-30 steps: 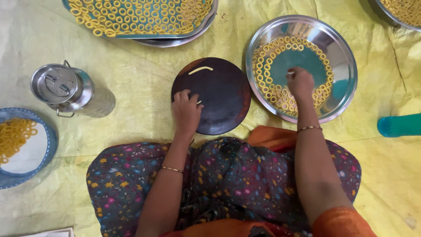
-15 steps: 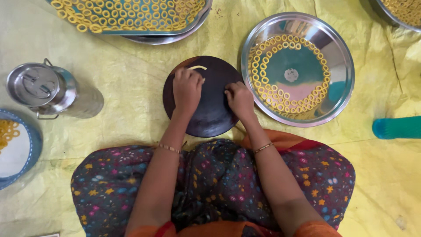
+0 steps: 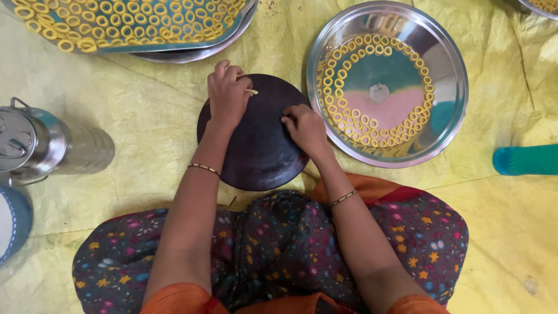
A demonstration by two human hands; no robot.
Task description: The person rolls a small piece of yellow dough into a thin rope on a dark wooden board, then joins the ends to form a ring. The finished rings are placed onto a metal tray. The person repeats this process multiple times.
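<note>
A dark round board lies on the yellow sheet in front of my lap. My left hand rests on its upper left part, fingers bent over a thin strip of pale dough that sticks out by the fingertips. My right hand lies on the board's right side, fingers curled down against the surface; whether it holds any dough is hidden. To the right sits a steel plate lined with several yellow dough rings along its left rim.
A tray packed with several dough rings stands at the top left. A steel lidded can sits at the left, a blue-rimmed plate below it, a green plastic object at the right edge.
My right hand has left the steel plate and come down onto the board's right side. My left hand has shifted up the board onto the dough strip. The view has moved closer.
</note>
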